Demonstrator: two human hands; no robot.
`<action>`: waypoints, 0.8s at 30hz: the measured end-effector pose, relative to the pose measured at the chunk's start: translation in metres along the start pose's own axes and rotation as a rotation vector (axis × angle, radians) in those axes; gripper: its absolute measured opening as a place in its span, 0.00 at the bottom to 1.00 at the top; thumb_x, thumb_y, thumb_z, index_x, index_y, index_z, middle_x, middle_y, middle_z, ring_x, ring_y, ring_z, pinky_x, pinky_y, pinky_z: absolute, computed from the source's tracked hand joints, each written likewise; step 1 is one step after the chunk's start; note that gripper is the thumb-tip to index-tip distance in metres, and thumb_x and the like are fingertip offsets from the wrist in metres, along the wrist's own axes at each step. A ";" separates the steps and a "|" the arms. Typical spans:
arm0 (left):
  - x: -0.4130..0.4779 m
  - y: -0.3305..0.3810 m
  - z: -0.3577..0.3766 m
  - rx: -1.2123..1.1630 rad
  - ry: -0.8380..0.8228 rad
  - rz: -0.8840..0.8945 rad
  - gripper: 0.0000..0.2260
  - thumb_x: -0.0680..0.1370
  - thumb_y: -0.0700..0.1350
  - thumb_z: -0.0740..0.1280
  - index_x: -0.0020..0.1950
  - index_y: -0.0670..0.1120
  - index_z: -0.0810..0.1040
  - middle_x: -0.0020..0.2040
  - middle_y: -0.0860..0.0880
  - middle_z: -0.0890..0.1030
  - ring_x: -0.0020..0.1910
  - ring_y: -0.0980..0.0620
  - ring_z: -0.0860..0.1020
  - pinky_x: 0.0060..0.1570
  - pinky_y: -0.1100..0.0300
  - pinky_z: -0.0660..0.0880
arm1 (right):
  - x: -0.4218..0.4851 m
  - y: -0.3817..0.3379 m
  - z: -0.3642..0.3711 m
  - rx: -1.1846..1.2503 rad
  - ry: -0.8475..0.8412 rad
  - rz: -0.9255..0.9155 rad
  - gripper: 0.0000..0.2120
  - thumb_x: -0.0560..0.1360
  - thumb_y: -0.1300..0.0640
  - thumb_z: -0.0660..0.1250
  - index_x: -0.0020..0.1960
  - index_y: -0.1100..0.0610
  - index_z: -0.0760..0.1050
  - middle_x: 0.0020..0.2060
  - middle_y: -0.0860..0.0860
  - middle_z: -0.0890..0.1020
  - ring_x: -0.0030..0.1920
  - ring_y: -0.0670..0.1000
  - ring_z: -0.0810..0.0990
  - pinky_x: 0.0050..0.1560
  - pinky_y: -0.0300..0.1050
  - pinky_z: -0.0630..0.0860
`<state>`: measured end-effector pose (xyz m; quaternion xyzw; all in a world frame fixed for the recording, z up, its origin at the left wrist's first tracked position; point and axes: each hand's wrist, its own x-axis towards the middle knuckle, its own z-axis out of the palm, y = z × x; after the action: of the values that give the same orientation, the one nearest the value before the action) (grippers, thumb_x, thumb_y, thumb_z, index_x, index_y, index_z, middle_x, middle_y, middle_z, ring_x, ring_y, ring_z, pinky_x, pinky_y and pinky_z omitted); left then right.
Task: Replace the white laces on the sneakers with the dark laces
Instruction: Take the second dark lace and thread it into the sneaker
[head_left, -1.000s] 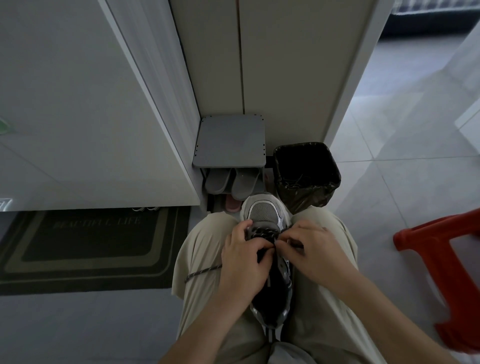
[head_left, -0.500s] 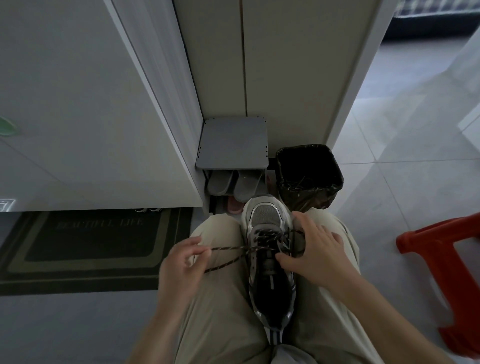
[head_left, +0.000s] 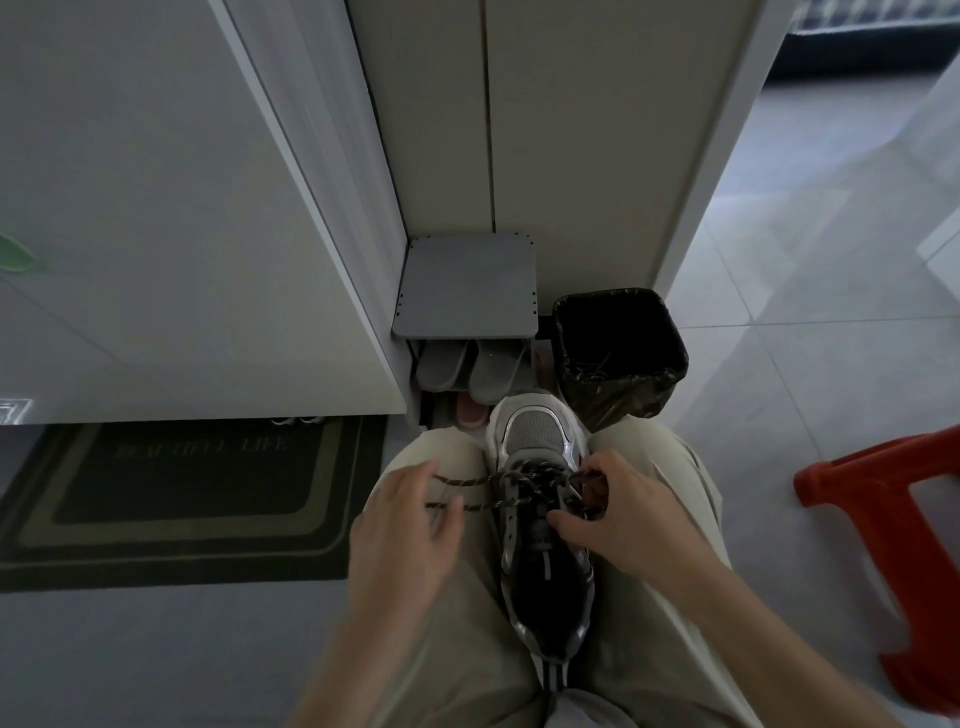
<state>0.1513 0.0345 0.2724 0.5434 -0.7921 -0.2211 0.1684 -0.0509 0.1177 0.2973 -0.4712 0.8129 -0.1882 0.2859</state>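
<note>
1. You had the grey and silver mesh sneaker (head_left: 535, 441) lying lengthwise in your lap. It was wedged between your thighs in the beige cloth trousers (head_left: 431, 649), with its toe pointing away from you and its heel towards your body.
2. The dark speckled rope lace (head_left: 524, 480) was threaded in crossings over the front eyelets of the sneaker. Two of its strands ran out from the sneaker's left side and across your left thigh.
3. Your left hand (head_left: 405, 525) sat over that thigh, just beside the sneaker. Its fingers curled loosely about the ends of the two strands, and the thumb lay over the nearer one. The hand was a little blurred.
4. Your right hand (head_left: 623, 514) was at the sneaker's right side. The forefinger hooked over the lace at the right-hand eyelets and the thumb tip pressed near the tongue, so the lace was pinched between them.
5. Beyond the toe stood a small grey square-topped shoe rack (head_left: 467, 283) against the wall. A pair of grey slippers (head_left: 467, 369) was tucked under its top, and a pink slipper (head_left: 470, 413) lay below them.
6. A black square bin lined with a dark plastic bag (head_left: 618, 353) stood just to the right of the rack, near the sneaker's toe.
7. A dark doormat with pale borders (head_left: 182, 493) lay on the floor to your left. A red plastic stool (head_left: 883, 519) stood on the pale tiled floor (head_left: 779, 260) to your right, well apart from the sneaker.
</note>
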 end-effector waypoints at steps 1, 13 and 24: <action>0.001 0.011 0.002 0.014 0.014 0.071 0.19 0.74 0.52 0.66 0.64 0.51 0.73 0.59 0.54 0.76 0.59 0.54 0.75 0.57 0.53 0.74 | 0.000 0.000 0.000 0.007 -0.004 0.012 0.24 0.66 0.38 0.71 0.55 0.46 0.66 0.38 0.38 0.74 0.40 0.41 0.74 0.41 0.38 0.72; 0.007 0.058 0.029 0.118 -0.135 0.334 0.03 0.74 0.50 0.68 0.42 0.52 0.78 0.69 0.54 0.67 0.71 0.53 0.60 0.69 0.53 0.62 | -0.001 0.004 0.002 0.131 0.052 0.003 0.29 0.64 0.41 0.73 0.59 0.48 0.67 0.40 0.41 0.77 0.41 0.41 0.77 0.41 0.38 0.75; -0.011 -0.007 -0.016 -0.052 -0.129 0.031 0.11 0.71 0.46 0.72 0.35 0.57 0.72 0.63 0.56 0.71 0.67 0.54 0.65 0.62 0.59 0.61 | 0.004 0.004 0.002 0.052 -0.002 0.020 0.15 0.65 0.44 0.70 0.43 0.49 0.68 0.34 0.45 0.77 0.35 0.47 0.75 0.36 0.43 0.72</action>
<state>0.1687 0.0398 0.2819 0.5110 -0.8036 -0.2738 0.1344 -0.0535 0.1166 0.2920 -0.4555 0.8122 -0.2062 0.3007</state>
